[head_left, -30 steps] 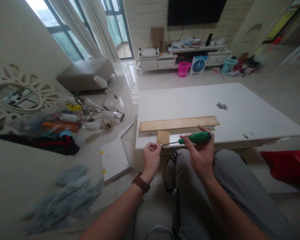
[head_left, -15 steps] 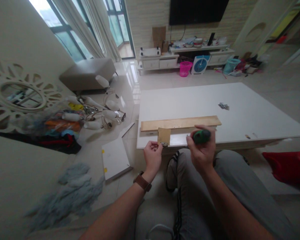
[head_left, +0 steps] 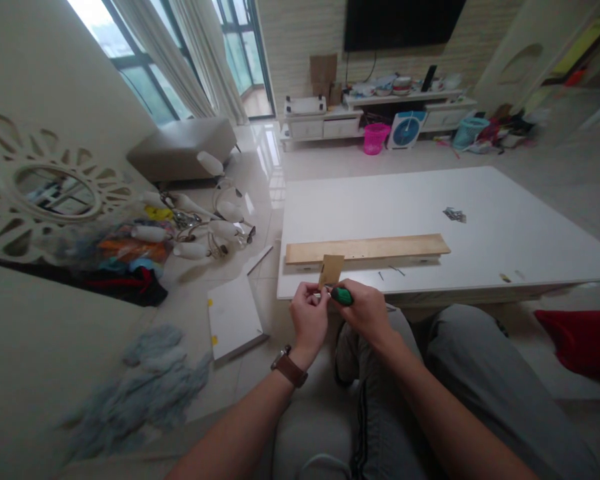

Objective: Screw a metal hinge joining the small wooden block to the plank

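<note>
My left hand (head_left: pixel 309 317) pinches the lower edge of a small wooden block (head_left: pixel 331 269), holding it upright just off the near edge of the white table (head_left: pixel 480 240). Right beside it my right hand (head_left: pixel 364 311) is wrapped round a green-handled screwdriver (head_left: pixel 342 296); only the handle's end shows and the tip is hidden between the hands. A long wooden strip (head_left: pixel 367 248) lies flat on the table just beyond the block. Two small screws (head_left: pixel 391 271) rest near the strip.
A little pile of metal hardware (head_left: pixel 455 215) sits further back on the table. On the floor to the left lie a white panel (head_left: pixel 234 317), a chandelier (head_left: pixel 200 227) and a blue-grey cloth (head_left: pixel 145 387). A red object (head_left: pixel 580 337) lies at the right. My knees are under the table edge.
My right hand has swung the screwdriver from lying sideways to pointing away from me and moved left, closing up against the left hand and the block.
</note>
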A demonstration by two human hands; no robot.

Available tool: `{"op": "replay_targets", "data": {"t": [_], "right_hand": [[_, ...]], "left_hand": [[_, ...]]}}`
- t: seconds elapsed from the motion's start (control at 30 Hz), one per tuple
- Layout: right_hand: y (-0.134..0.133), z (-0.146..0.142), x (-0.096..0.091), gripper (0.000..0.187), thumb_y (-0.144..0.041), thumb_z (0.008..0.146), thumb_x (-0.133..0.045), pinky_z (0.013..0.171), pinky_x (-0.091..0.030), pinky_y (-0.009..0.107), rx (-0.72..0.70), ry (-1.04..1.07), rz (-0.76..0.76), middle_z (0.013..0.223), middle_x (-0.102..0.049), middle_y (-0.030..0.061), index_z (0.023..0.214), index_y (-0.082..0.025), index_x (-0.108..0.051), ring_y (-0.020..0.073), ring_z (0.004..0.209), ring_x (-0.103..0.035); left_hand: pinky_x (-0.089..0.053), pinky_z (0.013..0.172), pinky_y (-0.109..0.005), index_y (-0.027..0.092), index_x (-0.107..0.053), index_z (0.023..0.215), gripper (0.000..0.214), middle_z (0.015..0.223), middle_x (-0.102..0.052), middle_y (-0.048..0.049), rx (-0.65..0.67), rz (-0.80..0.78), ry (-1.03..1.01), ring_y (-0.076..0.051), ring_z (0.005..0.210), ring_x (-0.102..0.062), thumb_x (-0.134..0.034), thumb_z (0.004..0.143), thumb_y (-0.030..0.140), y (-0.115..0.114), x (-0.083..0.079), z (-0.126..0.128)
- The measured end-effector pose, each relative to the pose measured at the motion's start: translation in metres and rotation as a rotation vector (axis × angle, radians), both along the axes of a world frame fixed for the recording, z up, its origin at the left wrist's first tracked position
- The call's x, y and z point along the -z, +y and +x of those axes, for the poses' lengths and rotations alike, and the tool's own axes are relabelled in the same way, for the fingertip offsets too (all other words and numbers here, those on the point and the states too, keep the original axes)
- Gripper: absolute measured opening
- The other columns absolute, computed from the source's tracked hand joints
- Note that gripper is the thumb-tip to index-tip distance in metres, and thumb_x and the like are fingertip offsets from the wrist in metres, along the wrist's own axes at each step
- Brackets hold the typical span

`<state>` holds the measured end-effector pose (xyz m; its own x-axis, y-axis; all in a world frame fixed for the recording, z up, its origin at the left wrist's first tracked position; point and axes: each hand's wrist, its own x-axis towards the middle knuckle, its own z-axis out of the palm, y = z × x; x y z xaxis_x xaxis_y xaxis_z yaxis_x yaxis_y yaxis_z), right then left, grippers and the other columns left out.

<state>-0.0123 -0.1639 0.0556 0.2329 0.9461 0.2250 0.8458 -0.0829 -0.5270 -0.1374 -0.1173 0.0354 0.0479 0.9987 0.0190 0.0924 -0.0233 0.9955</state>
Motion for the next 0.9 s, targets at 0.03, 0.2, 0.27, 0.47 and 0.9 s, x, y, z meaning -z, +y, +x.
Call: {"op": "replay_targets", "data": {"t": [0.03, 0.2, 0.27, 0.47, 0.9], "right_hand": [[-0.001, 0.0, -0.002, 0.016, -0.036, 0.096, -0.062, 0.065, -0.032, 0.031, -0.003, -0.003, -0.011, 0.088, -0.08, 0.0069, 0.091, -0.025, -0.072, 0.0239, 0.078, -0.07], [-0.002, 0.001, -0.011, 0.01, -0.031, 0.093, -0.063, 0.062, -0.026, 0.031, -0.003, -0.055, -0.081, 0.083, -0.079, 0.0059, 0.087, -0.025, -0.069, 0.0229, 0.071, -0.067], [-0.003, 0.001, -0.013, 0.009, -0.028, 0.092, -0.063, 0.062, -0.025, 0.031, -0.01, -0.072, -0.088, 0.082, -0.079, 0.0056, 0.085, -0.025, -0.067, 0.0222, 0.069, -0.066], [-0.006, 0.003, -0.017, 0.007, -0.02, 0.086, -0.061, 0.061, -0.025, 0.031, -0.007, -0.062, -0.11, 0.079, -0.076, 0.005, 0.082, -0.025, -0.064, 0.0221, 0.069, -0.064], [-0.008, 0.001, -0.012, 0.008, -0.023, 0.092, -0.062, 0.065, -0.033, 0.031, -0.051, -0.031, 0.015, 0.087, -0.074, 0.0061, 0.086, -0.024, -0.066, 0.0227, 0.077, -0.066]], "left_hand": [[-0.026, 0.048, -0.022, 0.02, -0.063, 0.08, 0.015, 0.054, -0.046, 0.0069, -0.001, 0.012, 0.014, -0.01, 0.048, -0.041, -0.071, 0.084, 0.031, 0.0, -0.001, -0.001], [-0.028, 0.05, -0.023, 0.021, -0.064, 0.079, 0.014, 0.054, -0.048, 0.0061, 0.009, 0.03, 0.042, -0.011, 0.048, -0.043, -0.073, 0.084, 0.03, -0.002, -0.002, -0.002], [-0.028, 0.05, -0.024, 0.021, -0.065, 0.078, 0.014, 0.055, -0.05, 0.0054, 0.021, 0.025, 0.043, -0.011, 0.048, -0.043, -0.073, 0.084, 0.03, -0.002, -0.002, -0.002], [-0.027, 0.051, -0.024, 0.02, -0.066, 0.078, 0.017, 0.058, -0.054, 0.0041, 0.043, 0.018, 0.04, -0.01, 0.049, -0.041, -0.078, 0.081, 0.032, -0.004, -0.003, -0.003], [-0.028, 0.05, -0.024, 0.02, -0.065, 0.078, 0.018, 0.06, -0.057, 0.0029, 0.07, -0.01, 0.012, -0.011, 0.05, -0.043, -0.077, 0.081, 0.033, -0.005, -0.004, -0.002]]}}
